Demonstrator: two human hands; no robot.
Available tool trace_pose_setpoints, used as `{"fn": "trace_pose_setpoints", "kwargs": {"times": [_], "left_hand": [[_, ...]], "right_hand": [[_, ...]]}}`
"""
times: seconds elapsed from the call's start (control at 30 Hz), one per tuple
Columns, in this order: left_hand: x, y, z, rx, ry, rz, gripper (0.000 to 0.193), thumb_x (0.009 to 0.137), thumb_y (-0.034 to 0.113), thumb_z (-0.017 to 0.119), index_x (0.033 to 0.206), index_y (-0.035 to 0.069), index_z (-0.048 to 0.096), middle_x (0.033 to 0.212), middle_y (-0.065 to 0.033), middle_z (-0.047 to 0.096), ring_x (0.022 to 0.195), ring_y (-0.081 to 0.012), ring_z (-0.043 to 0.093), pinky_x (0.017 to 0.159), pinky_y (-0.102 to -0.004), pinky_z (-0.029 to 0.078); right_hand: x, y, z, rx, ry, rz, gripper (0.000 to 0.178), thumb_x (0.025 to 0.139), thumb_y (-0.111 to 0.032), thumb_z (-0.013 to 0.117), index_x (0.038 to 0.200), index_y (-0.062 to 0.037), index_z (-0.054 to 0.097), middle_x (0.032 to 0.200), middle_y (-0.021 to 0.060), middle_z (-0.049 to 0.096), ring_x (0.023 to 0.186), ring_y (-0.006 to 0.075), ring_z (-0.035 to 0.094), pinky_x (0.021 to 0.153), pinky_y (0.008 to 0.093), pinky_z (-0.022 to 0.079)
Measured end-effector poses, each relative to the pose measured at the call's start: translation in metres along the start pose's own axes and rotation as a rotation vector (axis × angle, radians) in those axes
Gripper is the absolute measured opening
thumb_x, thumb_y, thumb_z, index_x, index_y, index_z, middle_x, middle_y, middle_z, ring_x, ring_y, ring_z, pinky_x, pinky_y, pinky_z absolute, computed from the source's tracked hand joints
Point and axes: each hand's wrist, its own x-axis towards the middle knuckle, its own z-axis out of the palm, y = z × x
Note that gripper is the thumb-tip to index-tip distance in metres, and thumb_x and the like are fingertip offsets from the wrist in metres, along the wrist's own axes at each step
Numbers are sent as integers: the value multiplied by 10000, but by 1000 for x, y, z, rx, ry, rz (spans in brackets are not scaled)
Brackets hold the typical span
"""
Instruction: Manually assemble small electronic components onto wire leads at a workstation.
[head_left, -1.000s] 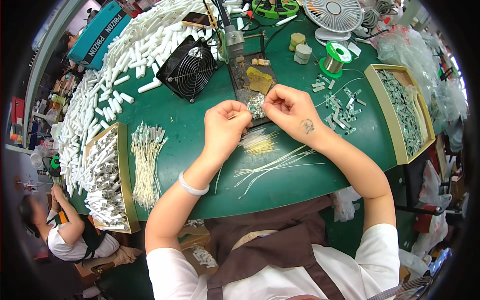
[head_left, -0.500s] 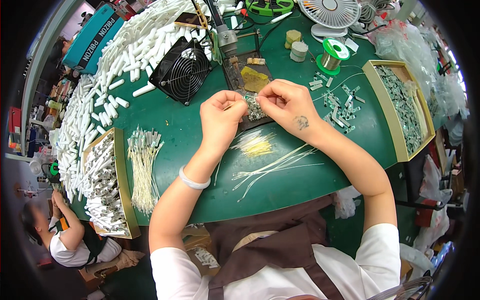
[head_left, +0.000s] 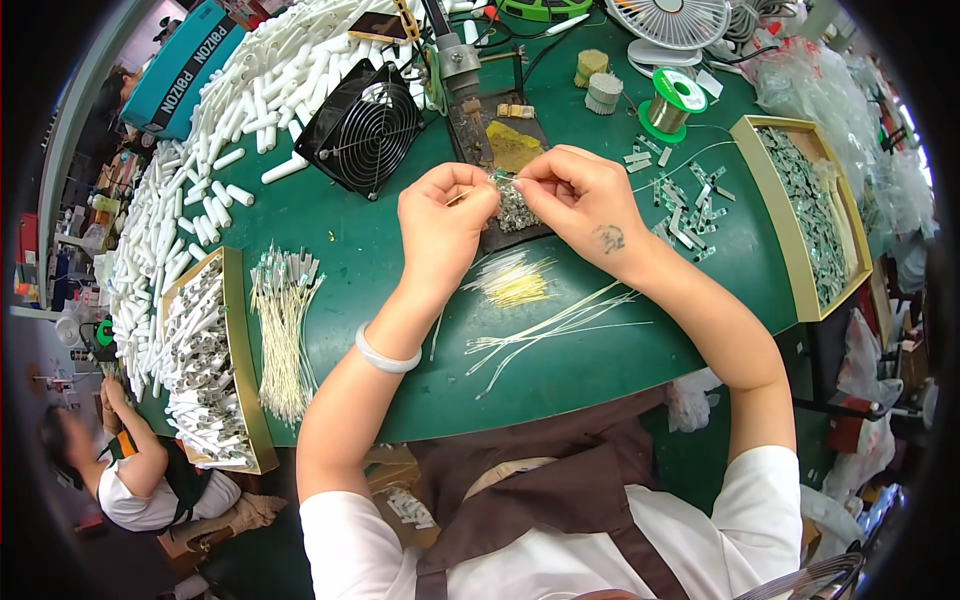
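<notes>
Both my hands meet over a small heap of metal-coloured bits on a dark work plate. My left hand is closed in a pinch, with a thin pale wire trailing below it. My right hand pinches close beside it, thumb against forefinger; what sits in its fingertips is too small to make out. A small greenish piece shows between the two hands. Just beyond lie a yellow sponge and a clamped soldering iron. Nearer me are short white and yellow wires and longer loose wires.
A black fan stands left of the plate, before piled white tubes. A box of tubes and a wire bundle lie left. Right are a solder spool, loose small boards and a box of boards.
The whole view has shifted slightly. My hands stay pinched together over the heap, with the right fingertips a little higher and the greenish piece between them showing more.
</notes>
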Motion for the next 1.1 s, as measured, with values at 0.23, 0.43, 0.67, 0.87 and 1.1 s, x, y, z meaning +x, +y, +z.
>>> {"fn": "trace_pose_setpoints", "kwargs": {"times": [0.23,0.43,0.67,0.87,1.1], "left_hand": [[-4,0,-5,36,-15,-62,63,761,5,601,816,-20,619,693,-14,614,594,-55,552,521,-193,421],[-1,1,-3,27,-5,-102,71,769,13,602,830,-18,621,692,-18,612,583,-57,541,515,-191,407],[0,2,-1,-3,1,-125,81,783,13,602,852,-26,617,694,-22,610,565,-57,518,511,-191,396],[2,2,-1,-26,10,-123,87,787,18,610,861,-27,615,693,-22,608,569,-59,521,515,-189,397],[2,0,-1,-52,14,-114,82,804,31,614,861,-27,615,698,-24,611,572,-63,530,514,-190,402]], "right_hand": [[-3,-3,-3,4,5,21,105,786,-80,667,798,10,616,696,41,570,564,88,508,497,239,404],[-3,-1,0,0,-24,16,95,784,-80,665,790,3,620,687,51,567,561,104,511,499,252,410],[-1,2,1,-8,-23,31,95,787,-83,665,800,1,623,702,58,575,571,118,519,516,258,421],[0,2,2,0,-11,23,97,806,-87,662,821,1,625,709,58,577,571,120,517,520,254,422],[0,2,3,-1,5,-5,89,818,-81,657,831,1,625,719,54,576,553,102,493,506,250,406]]}}
